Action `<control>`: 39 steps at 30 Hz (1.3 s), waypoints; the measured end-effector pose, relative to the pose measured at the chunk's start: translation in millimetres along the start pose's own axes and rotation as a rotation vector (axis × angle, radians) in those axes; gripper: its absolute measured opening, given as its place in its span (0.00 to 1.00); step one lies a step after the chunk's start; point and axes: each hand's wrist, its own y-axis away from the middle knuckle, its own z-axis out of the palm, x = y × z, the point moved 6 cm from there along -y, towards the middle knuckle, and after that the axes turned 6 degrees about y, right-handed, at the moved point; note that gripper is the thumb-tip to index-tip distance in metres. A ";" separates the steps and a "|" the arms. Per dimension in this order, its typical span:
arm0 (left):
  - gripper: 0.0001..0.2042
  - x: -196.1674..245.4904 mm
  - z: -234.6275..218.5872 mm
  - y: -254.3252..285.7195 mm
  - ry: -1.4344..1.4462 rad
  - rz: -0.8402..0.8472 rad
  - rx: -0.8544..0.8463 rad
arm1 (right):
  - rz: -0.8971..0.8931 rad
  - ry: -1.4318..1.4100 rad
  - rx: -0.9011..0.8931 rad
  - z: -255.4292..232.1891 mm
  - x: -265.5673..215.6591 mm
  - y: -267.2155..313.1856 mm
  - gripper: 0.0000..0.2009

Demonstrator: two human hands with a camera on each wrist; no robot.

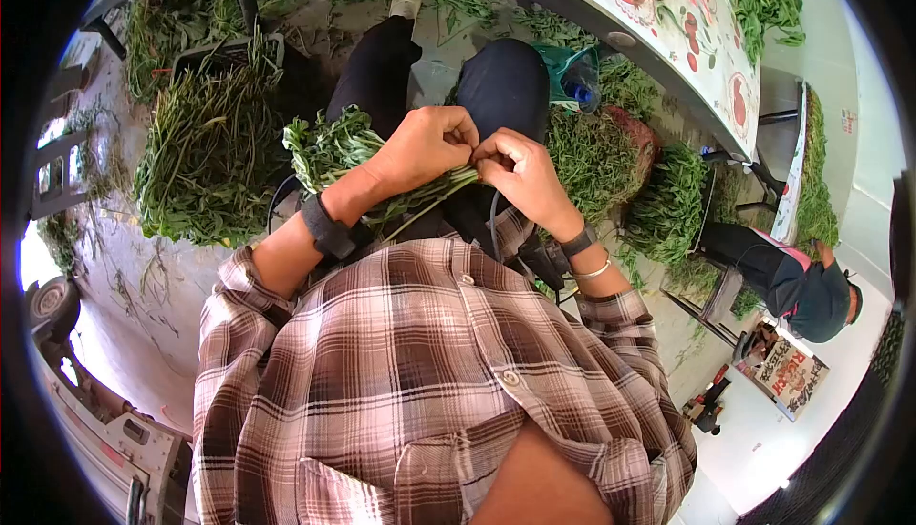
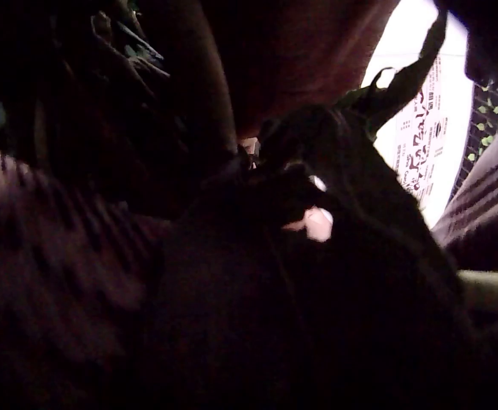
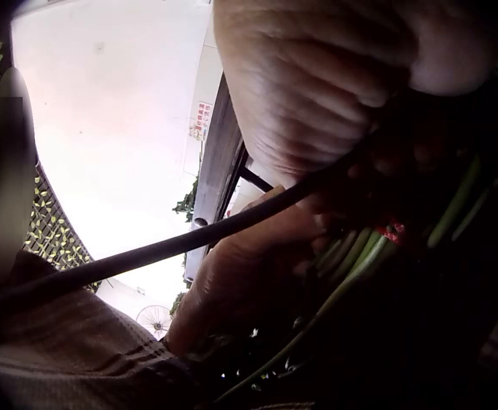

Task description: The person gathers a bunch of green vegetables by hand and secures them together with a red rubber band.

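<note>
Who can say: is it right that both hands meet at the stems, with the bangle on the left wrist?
The head view shows the bangle on the right wrist, not the left. The left hand and right hand do meet at the stems.

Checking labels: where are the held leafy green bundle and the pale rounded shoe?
Held leafy green bundle (image 1: 334,151): head view, on its leaves.
Pale rounded shoe (image 1: 406,0): head view, on its upper.

There are two hands (image 1: 420,151), one leafy bundle (image 1: 334,148), one bracelet (image 1: 593,269).
</note>
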 end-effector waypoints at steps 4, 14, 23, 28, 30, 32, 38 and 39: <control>0.03 5.5 -0.8 0.9 -0.040 0.009 0.020 | 0.016 -0.012 0.015 1.1 3.5 -0.8 0.04; 0.02 0.3 0.3 -0.1 -0.046 0.032 0.032 | 0.022 -0.060 0.029 3.0 7.0 -1.2 0.03; 0.03 -1.0 0.0 -0.8 -0.041 0.019 0.029 | 0.028 -0.046 0.027 1.9 6.0 -2.0 0.03; 0.03 -1.0 -0.1 -0.6 -0.027 0.004 0.029 | 0.013 -0.032 0.015 2.4 8.3 -1.9 0.03; 0.04 0.4 -0.1 0.0 -0.028 0.001 0.029 | 0.008 -0.011 0.003 2.8 8.9 -2.0 0.03; 0.04 0.8 -0.3 0.0 -0.030 -0.002 0.029 | 0.002 -0.029 0.008 2.7 9.0 -1.7 0.03; 0.04 -10.4 -3.0 -3.5 0.091 -0.028 -0.011 | 0.111 -0.175 -0.077 -0.9 8.7 -0.8 0.05; 0.04 -9.9 -2.5 -3.7 0.114 -0.056 -0.042 | 0.111 -0.174 -0.077 -0.8 9.2 -0.7 0.05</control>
